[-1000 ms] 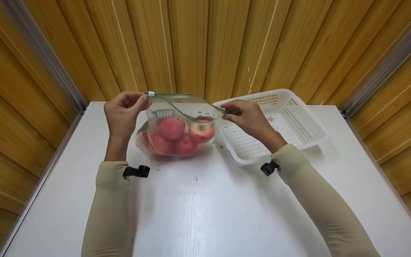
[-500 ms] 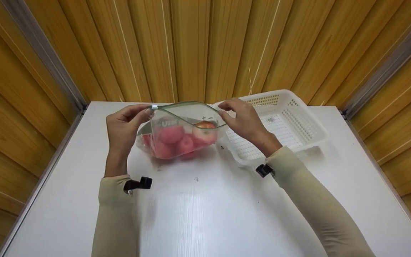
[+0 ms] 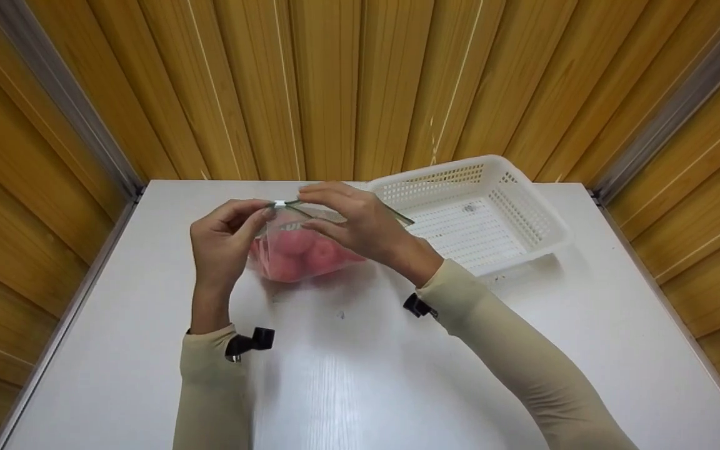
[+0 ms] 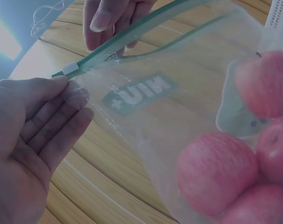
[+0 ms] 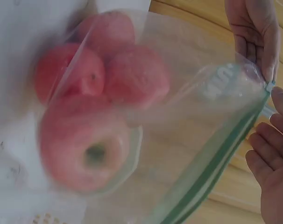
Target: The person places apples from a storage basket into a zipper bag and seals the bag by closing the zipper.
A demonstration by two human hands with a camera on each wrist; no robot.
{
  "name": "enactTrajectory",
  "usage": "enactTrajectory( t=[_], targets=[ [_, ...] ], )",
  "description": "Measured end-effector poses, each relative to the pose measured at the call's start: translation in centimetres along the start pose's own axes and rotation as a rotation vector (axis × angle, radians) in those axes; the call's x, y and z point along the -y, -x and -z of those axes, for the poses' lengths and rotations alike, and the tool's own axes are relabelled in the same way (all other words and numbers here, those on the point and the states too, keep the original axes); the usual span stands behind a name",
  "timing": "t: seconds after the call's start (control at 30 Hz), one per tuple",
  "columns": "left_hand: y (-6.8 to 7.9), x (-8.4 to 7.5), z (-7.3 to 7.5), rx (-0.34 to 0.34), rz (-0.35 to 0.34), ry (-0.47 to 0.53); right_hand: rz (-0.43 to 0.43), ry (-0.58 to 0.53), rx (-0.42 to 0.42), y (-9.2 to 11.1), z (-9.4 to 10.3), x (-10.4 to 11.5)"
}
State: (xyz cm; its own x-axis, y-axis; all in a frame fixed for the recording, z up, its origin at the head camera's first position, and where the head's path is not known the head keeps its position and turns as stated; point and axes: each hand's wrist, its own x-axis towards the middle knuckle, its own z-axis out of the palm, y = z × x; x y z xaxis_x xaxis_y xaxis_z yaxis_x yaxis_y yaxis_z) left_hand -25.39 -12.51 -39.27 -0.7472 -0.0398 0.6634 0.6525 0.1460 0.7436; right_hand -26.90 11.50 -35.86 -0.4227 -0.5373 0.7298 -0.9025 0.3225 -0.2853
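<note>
A clear zip bag (image 3: pixel 277 240) with a green closure strip (image 4: pixel 127 35) holds several red apples (image 4: pixel 218 172). My left hand (image 3: pixel 225 240) pinches the bag's top left corner between thumb and finger, beside the white slider (image 4: pixel 70 68). Close to that slider is my right hand (image 3: pixel 360 219), thumb and fingers spread on either side of the strip. It covers much of the bag's mouth in the head view. The strip's right end (image 3: pixel 400 215) sticks out behind the right hand, unheld. In the right wrist view, the right fingers (image 5: pixel 267 149) lie loosely bent near the slider.
A white perforated plastic basket (image 3: pixel 550 234) stands on the white table (image 3: pixel 335 375), right of the bag. Wooden-patterned panels (image 3: pixel 329 94) rise behind the table and along both sides.
My right hand has let go of the bag's right end and moved left along the strip to the slider. My left hand has come slightly lower and nearer, keeping its pinch. The bag's mouth has sunk.
</note>
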Motion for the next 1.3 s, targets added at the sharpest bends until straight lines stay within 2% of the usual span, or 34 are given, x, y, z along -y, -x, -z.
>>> enactTrajectory(
  t=[0.1,0.23,0.57,0.73,1.0,1.2,1.3],
  targets=[
    [0.2,-0.3,0.2,0.03,-0.052,0.005,0.025,-0.017,-0.014,-0.7,-1.1,0.5],
    [0.3,-0.6,0.2,0.041,-0.088,0.027,0.002,-0.044,-0.032,-1.4,-2.0,0.9],
    [0.1,-0.6,0.0,0.039,-0.146,-0.033,-0.054,-0.092,-0.04,-0.9,-1.5,0.4],
    [0.1,-0.3,0.2,0.01,-0.126,-0.045,-0.06,-0.071,-0.039,0.1,-1.0,-0.5],
    [0.2,0.1,1.2,-0.055,-0.08,-0.14,-0.105,-0.01,-0.02,2.1,0.4,-2.3],
    [0.2,0.7,2.6,-0.141,-0.032,-0.159,-0.147,0.048,-0.036,4.3,1.8,-4.1],
    [0.2,0.4,3.0,-0.184,0.005,-0.176,-0.172,0.068,-0.04,5.3,2.6,-4.7]
  ],
)
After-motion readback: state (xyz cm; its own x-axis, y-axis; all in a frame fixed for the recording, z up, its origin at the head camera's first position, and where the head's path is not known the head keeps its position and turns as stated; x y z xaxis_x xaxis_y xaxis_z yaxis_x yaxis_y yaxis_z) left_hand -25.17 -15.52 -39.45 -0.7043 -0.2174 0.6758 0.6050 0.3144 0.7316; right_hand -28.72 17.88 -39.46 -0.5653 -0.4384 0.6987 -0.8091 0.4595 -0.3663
